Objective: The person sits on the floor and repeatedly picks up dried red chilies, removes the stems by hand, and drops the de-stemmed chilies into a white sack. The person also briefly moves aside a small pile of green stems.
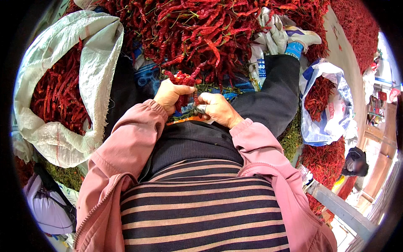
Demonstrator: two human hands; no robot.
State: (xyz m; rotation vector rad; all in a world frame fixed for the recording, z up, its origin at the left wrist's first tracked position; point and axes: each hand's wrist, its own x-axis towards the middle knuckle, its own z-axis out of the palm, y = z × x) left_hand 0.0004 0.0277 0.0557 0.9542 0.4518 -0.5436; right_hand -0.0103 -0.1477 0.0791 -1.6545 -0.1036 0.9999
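Dried red chili peppers (189, 34) lie in a large heap before me, many with green stems. My left hand (171, 94), at the near edge of the heap, is closed around a small bunch of red chilies (183, 80). Close to its right is my right hand (217, 108), with a metal ring-like band (201, 109) on one finger. Its thumb and fingers are drawn together at a chili (195, 96) hanging by the bunch; whether they pinch it is not plain. Loose green stems (217, 89) lie on printed blue sheeting behind the hands.
A white woven sack (102, 63) of chilies stands at the left. At the right is a blue-and-white bag (341, 110) with chilies. My outstretched leg (270, 91) lies between heap and bag. More chilies (327, 160), a metal beam (343, 208) and another person (355, 162) are farther right.
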